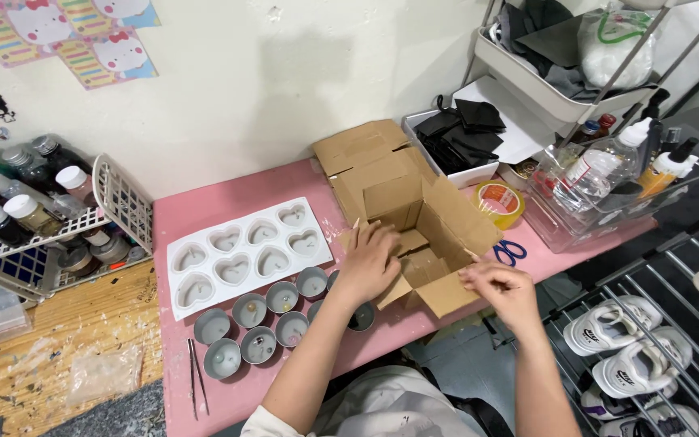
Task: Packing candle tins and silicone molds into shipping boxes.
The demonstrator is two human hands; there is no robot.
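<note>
An open brown cardboard box (414, 206) lies on its side on the pink table (204, 210), its flaps spread out. My left hand (368, 260) rests on the box's lower left flap, fingers apart and pressing it. My right hand (502, 289) is at the box's right front flap, fingers pinched on the flap's edge. Several small round metal tins (262, 317) with wax stand just left of my left forearm. A white tray with heart-shaped moulds (244, 252) lies behind the tins.
Tweezers (196, 387) lie near the table's front edge. Yellow tape (500, 202) and blue scissors (510, 252) sit right of the box. A white basket of bottles (42, 214) stands left, a clear bin with bottles (616, 182) right, a shoe rack (649, 340) below.
</note>
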